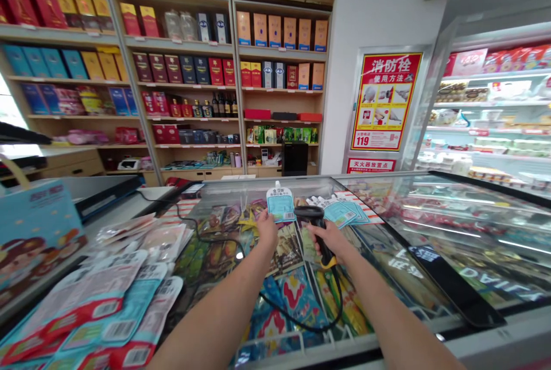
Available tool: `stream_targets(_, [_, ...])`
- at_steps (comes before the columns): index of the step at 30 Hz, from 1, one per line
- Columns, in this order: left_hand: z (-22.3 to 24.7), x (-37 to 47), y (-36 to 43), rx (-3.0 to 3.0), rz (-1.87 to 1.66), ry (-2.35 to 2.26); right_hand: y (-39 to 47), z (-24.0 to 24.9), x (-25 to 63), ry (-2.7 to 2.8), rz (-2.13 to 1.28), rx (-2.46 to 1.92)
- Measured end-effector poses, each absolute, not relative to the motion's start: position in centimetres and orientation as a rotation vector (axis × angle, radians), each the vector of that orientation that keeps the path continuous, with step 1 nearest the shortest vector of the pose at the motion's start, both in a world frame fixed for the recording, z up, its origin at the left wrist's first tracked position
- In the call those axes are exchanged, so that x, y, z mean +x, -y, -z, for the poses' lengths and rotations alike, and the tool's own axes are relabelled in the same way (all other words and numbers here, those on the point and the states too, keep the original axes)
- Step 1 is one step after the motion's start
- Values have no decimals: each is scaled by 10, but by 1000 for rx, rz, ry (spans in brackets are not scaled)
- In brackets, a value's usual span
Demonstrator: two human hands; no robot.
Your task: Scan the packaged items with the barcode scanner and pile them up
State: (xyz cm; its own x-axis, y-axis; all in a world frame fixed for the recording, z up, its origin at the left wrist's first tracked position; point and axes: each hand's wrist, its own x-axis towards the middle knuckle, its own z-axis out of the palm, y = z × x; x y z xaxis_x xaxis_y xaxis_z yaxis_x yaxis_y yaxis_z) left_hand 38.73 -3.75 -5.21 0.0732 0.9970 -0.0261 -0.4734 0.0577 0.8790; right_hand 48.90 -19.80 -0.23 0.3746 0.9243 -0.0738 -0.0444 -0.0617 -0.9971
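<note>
L hand (267, 229): grip is pinching pouch (279, 202) by lower L edge, holding it approx. upright over freezer (512, 337).
R hand (330, 239): grip is wrapping round handle of blk scanner (316, 218); head is pointing L, just beside pouch; can't tell if touching.
Barcode (289, 215): is sitting at pouch's lower R corner, facing near side.
Technique: prob. scanning; keeping film taut, thumb off code, window squarely facing bars should be helping.
Cable (340, 301): is looping near, below R hand; leaving slack is prob. avoiding snags.
Spare pouches: fan (342, 213) is lying far R; pile (116, 301) near L.
</note>
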Motion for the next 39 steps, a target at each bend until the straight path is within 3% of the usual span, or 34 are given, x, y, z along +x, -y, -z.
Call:
stream_targets(28, [48,387,45,855,-1311,-863,200,10,483,913,-1105,-1461])
stream_targets(39, [13,280,69,966,-1234,-927,195,-16,415,963,-1312,-1322])
